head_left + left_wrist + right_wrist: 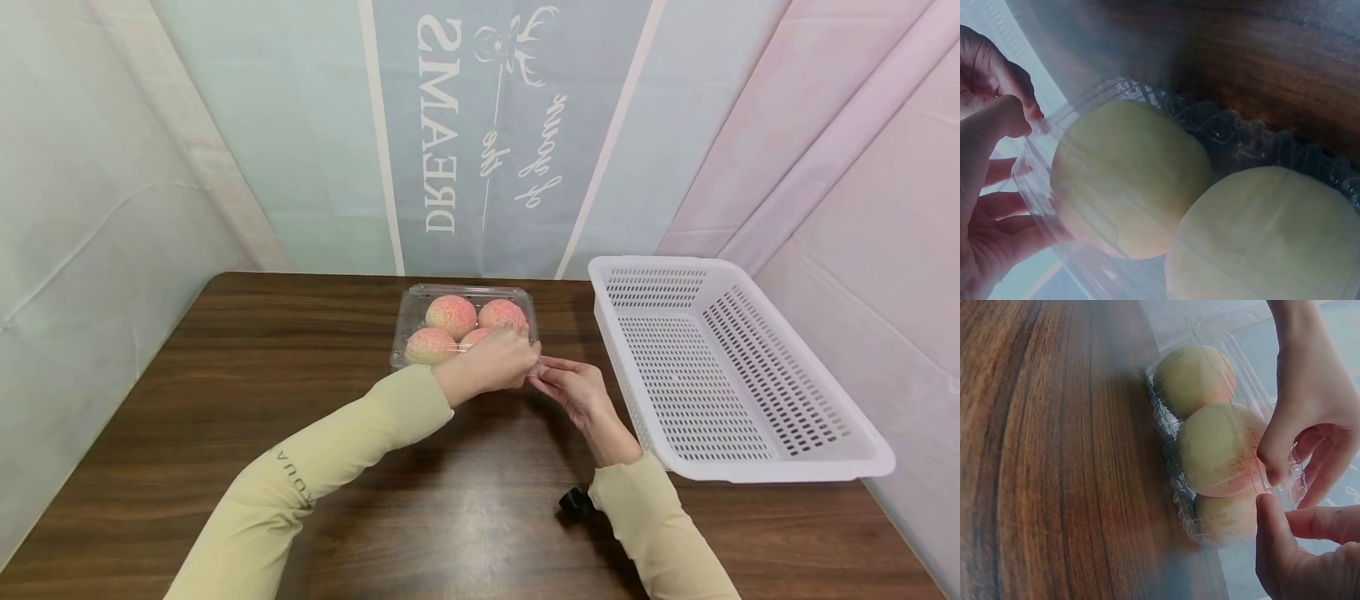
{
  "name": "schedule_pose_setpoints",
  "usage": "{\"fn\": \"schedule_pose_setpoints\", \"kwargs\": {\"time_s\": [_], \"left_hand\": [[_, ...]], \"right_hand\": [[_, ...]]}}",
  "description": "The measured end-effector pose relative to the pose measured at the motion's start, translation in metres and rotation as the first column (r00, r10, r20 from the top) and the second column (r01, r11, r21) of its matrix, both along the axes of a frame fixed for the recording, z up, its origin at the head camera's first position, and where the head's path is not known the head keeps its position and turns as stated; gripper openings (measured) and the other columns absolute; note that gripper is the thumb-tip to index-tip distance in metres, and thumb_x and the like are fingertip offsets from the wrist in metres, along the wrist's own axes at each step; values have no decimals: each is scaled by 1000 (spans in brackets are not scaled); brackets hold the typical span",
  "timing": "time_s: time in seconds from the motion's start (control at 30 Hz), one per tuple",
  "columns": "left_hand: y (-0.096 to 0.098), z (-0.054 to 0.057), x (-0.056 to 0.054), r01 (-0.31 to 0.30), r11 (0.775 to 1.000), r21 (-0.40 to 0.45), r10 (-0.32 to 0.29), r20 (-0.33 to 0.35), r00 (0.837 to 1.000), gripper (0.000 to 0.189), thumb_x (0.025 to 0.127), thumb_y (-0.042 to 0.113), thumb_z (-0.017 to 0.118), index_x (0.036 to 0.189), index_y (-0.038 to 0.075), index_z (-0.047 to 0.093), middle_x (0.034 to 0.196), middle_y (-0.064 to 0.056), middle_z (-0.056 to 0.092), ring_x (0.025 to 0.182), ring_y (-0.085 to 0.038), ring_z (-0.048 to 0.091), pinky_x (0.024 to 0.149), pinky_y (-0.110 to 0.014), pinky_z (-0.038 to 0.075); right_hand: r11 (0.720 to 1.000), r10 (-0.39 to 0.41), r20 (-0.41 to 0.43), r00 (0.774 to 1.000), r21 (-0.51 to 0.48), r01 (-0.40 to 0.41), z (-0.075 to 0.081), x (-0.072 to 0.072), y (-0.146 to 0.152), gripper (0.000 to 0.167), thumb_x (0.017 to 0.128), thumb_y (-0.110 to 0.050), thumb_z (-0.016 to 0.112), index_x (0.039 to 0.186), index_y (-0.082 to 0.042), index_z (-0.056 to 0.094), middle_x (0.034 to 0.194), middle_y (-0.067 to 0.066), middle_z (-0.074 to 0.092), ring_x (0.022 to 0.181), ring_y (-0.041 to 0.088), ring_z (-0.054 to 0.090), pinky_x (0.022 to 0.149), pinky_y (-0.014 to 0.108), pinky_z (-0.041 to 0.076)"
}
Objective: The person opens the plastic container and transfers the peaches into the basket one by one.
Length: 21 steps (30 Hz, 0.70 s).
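A clear plastic fruit box [402, 333] stands at the back middle of the table, with several pink-and-yellow peaches [451, 317] inside. Its lid lies over the fruit. My left hand [502, 360] reaches across the front right and pinches the box's edge near the corner, thumb on the near side, fingers beyond, as the left wrist view shows. Right beside it, my right hand [576, 390] pinches the rim at that same corner between thumb and forefinger [1317, 522]. The hands almost meet there. In the head view my left hand partly covers the front right peach.
A white slotted plastic basket [615, 333] stands on the right of the brown wooden table [300, 400]. A small black object [576, 503] is by my right cuff. Behind the table hangs a printed cloth [510, 150].
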<state>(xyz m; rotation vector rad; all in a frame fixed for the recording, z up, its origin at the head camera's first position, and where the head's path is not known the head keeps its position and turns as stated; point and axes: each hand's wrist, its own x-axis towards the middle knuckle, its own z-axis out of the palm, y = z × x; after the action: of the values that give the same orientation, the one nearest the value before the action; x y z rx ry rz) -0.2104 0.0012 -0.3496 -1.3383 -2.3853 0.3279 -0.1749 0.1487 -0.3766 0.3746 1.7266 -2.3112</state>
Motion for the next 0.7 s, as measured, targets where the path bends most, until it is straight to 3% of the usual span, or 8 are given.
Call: {"fn": "schedule_pose_setpoints", "kwargs": {"time_s": [0.2, 0.33, 0.53, 0.7], "left_hand": [[1, 2, -1, 6, 1000, -9, -5, 40, 999, 11, 81, 17, 59, 85, 9, 66, 81, -6, 65, 67, -18, 61, 67, -33, 49], [1, 1, -1, 4, 1000, -7, -4, 45, 999, 14, 85, 20, 58, 83, 9, 66, 79, -6, 65, 64, -17, 60, 66, -33, 49], [1, 1, -1, 10, 1000, 1, -10, 42, 999, 14, 85, 20, 58, 83, 9, 66, 78, -6, 64, 65, -18, 60, 65, -33, 49], [1, 6, -2, 15, 999, 40, -19, 97, 995, 10, 82, 19, 60, 81, 10, 64, 75, -4, 62, 66, -17, 58, 57, -29, 49]], "right_hand": [[1000, -9, 2, 1000, 1, 9, -1, -1, -1, 42, 85, 16, 48, 125, 21, 39, 83, 8, 63, 76, 13, 64, 74, 26, 51], [1000, -9, -2, 1000, 6, 9, 0, 0, -1, 42, 84, 16, 47, 125, 21, 38, 83, 8, 63, 75, 12, 64, 73, 26, 51], [1000, -24, -4, 1000, 16, 24, 0, -1, -2, 41, 84, 17, 47, 124, 21, 39, 84, 7, 62, 74, 12, 63, 73, 26, 51], [999, -31, -11, 999, 22, 31, -1, -1, -1, 41, 83, 17, 48, 123, 22, 39, 80, 6, 62, 72, 12, 63, 72, 26, 52]]}}
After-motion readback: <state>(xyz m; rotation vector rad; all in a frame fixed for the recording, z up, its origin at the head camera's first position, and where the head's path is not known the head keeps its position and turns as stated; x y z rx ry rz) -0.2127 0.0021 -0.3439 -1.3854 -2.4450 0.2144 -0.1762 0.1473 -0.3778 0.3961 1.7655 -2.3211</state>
